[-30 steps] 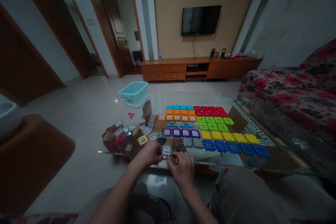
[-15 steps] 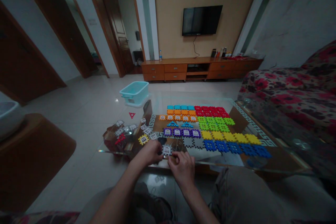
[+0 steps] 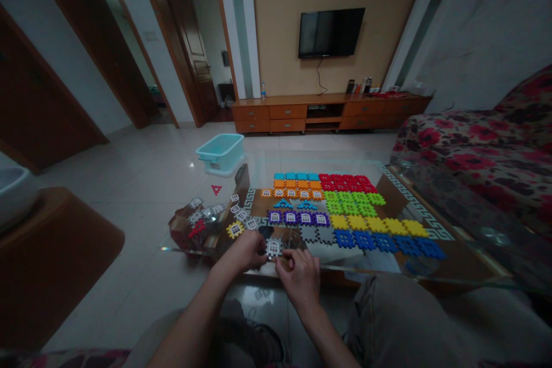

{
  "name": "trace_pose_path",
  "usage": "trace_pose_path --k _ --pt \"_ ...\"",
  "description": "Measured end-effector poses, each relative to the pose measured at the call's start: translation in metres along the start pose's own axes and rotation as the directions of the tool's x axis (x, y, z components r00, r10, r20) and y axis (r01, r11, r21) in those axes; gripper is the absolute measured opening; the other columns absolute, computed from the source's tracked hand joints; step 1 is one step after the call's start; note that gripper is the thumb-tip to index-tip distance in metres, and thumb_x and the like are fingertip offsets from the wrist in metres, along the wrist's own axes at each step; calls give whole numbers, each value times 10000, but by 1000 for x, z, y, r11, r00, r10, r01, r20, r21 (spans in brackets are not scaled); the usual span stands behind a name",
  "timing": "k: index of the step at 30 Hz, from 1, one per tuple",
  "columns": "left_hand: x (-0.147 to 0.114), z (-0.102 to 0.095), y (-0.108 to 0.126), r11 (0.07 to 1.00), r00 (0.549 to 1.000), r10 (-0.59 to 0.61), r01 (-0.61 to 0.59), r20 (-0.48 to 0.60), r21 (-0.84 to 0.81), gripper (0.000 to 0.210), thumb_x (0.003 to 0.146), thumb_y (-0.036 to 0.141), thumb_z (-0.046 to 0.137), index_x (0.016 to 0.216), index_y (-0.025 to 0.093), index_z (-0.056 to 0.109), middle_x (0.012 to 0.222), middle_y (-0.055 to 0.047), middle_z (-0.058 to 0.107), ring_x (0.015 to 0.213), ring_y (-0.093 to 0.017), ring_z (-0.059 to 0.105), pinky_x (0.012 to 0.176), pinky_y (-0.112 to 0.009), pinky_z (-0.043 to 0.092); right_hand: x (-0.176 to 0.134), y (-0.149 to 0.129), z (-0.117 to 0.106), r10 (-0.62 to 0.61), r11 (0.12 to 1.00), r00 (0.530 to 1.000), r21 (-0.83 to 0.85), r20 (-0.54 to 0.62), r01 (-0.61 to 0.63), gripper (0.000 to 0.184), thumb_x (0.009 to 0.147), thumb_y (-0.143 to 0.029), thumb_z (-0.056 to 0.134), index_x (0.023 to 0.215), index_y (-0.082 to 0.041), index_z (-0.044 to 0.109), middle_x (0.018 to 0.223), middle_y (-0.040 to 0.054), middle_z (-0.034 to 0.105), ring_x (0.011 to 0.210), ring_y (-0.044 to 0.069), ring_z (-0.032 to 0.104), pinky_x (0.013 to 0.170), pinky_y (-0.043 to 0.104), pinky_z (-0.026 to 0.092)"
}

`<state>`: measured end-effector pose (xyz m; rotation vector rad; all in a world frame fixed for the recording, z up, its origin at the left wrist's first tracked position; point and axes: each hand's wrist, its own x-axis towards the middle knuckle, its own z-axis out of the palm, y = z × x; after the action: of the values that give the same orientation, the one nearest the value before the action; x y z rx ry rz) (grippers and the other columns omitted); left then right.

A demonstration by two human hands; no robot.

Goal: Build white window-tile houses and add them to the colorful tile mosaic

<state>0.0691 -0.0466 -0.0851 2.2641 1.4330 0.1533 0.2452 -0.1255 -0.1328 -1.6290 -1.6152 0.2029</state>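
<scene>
A grey interlocking tile with a white window insert (image 3: 273, 248) is at the table's near edge, between my two hands. My left hand (image 3: 250, 249) has its fingers curled at the tile's left edge. My right hand (image 3: 302, 273) pinches at its lower right corner; the fingertips are partly hidden. Just behind my left hand are a yellow window tile (image 3: 235, 230) and a loose grey window tile (image 3: 252, 223). Purple window tiles (image 3: 306, 218) form a row beyond, with plain grey tiles (image 3: 325, 235) to the right.
Rows of blue (image 3: 383, 242), yellow (image 3: 375, 224), green (image 3: 351, 204), red (image 3: 347, 183) and orange tiles (image 3: 297, 184) cover the glass table (image 3: 366, 264). Loose red pieces (image 3: 197, 229) lie at its left. A turquoise bin (image 3: 221, 153) stands beyond the table.
Almost nothing differs. Both hands stay at the grey window tile, and the view has shifted very slightly.
</scene>
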Motion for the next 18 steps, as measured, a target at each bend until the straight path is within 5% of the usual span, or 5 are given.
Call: trace_pose_path --k 18 --pt "0 0 2 1000 1000 1 -1 -15 5 65 664 212 708 648 160 673 628 -13 627 593 -135 508 558 -251 290 -1 2 -1 -30 999 1000 -30 2 30 66 825 -264 676 874 -230 706 748 6 669 790 207 577 742 323 294"
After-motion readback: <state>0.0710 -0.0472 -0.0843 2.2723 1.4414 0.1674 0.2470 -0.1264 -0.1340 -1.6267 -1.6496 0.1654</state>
